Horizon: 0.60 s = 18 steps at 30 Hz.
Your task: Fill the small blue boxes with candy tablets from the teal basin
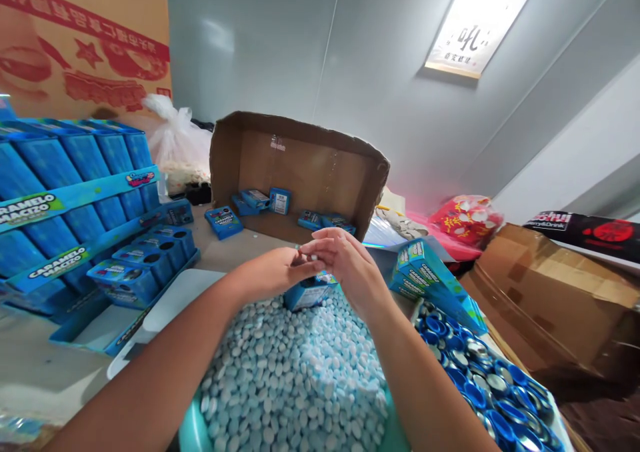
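A teal tub (193, 431) full of pale blue and white candies (280, 372) fills the lower middle. At its far edge a small blue box (306, 295) rests on the candies, under both hands. My left hand (287, 265) is bent over the box's left side, fingers curled toward the right hand. My right hand (345, 259) arches over the box's top from the right, its fingers meeting the left ones. A few candies show between the fingers. What the fingertips grip is mostly hidden.
Stacked blue boxes (75, 192) and a tray of boxes (145, 265) stand left. Behind the tub, an open cardboard box (300, 172) holds small blue packs. Right are a blue display carton (430, 279), many blue-rimmed lids (480, 372) and a brown carton (560, 292).
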Motion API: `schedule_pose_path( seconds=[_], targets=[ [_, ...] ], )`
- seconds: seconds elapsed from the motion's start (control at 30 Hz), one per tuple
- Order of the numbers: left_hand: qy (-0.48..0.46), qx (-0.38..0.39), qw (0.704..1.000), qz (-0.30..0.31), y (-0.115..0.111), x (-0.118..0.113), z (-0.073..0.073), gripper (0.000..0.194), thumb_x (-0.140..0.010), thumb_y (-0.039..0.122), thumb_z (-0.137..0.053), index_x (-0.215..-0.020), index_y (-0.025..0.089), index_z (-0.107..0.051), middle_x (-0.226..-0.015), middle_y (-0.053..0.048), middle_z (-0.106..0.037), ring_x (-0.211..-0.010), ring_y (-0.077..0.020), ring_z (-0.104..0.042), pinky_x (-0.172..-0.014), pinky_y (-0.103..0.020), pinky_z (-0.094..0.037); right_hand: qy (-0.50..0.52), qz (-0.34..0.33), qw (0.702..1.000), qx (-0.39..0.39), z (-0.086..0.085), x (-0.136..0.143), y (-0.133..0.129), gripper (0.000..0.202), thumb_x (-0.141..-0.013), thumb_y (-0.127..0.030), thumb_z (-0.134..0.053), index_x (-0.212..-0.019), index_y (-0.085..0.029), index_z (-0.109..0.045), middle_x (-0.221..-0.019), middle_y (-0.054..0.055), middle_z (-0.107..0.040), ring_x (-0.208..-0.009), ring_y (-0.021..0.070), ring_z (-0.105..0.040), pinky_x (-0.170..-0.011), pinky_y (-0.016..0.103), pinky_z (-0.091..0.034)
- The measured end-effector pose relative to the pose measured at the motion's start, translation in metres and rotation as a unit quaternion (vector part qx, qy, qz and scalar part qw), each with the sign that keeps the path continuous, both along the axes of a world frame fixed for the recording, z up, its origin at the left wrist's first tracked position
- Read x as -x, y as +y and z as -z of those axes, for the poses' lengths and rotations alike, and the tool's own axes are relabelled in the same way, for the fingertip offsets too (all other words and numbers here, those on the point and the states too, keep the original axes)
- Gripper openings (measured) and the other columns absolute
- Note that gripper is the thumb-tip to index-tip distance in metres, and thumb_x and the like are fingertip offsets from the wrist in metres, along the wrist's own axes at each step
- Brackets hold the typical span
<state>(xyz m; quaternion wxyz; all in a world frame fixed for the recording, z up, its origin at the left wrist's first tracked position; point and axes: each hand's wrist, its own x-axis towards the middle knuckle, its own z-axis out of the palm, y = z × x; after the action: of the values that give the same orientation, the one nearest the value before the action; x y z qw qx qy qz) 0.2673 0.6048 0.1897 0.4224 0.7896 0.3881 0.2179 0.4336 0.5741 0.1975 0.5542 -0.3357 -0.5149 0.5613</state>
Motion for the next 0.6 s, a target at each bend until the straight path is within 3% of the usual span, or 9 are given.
schedule_pose_path(
  seconds=[0.2,0.3,0.43,0.6],
  targets=[
    [-0.013,0.021,1.000,-0.008,0.005,-0.008,0.007,0.037,-0.087,0.050,-0.053,-0.095,0.018,-0.072,-0.092,-0.002,-0.074,-0.089,-0.0243,-0.065,-0.075,-0.028,-0.044,-0.019,0.026,0.999,-0.010,0.002,0.002,0.003,0.035,-0.088,-0.054,-0.061,-0.094,-0.020,-0.066,-0.095,0.008,-0.074,-0.096,0.0242,-0.071,-0.088,0.036,-0.052],
    [-0.030,0.044,0.998,-0.021,0.007,-0.011,0.010,0.031,-0.083,0.041,-0.057,-0.095,0.017,-0.073,-0.096,-0.003,-0.075,-0.091,-0.0237,-0.066,-0.078,-0.029,-0.046,-0.056,0.076,0.995,-0.028,0.002,-0.006,0.007,0.039,-0.088,-0.057,-0.056,-0.093,-0.020,-0.067,-0.095,0.007,-0.072,-0.091,0.0243,-0.071,-0.085,0.037,-0.052],
    [-0.036,0.088,0.995,-0.011,0.010,-0.008,0.013,0.042,-0.078,0.034,-0.060,-0.114,0.017,-0.071,-0.113,-0.005,-0.075,-0.105,-0.0255,-0.067,-0.089,-0.031,-0.050,-0.253,0.188,0.945,-0.083,0.005,-0.024,0.009,0.033,-0.091,-0.051,-0.055,-0.087,-0.022,-0.071,-0.081,0.003,-0.070,-0.075,0.0202,-0.064,-0.068,0.032,-0.047],
    [-0.043,0.102,0.994,-0.020,0.011,-0.001,0.007,0.049,-0.079,0.033,-0.059,-0.124,0.016,-0.065,-0.129,-0.008,-0.068,-0.120,-0.0250,-0.062,-0.103,-0.034,-0.047,-0.428,0.141,0.885,-0.115,0.014,-0.037,-0.001,0.015,-0.085,-0.029,-0.061,-0.081,-0.024,-0.075,-0.073,0.001,-0.071,-0.065,0.0193,-0.059,-0.059,0.030,-0.041]
  ],
)
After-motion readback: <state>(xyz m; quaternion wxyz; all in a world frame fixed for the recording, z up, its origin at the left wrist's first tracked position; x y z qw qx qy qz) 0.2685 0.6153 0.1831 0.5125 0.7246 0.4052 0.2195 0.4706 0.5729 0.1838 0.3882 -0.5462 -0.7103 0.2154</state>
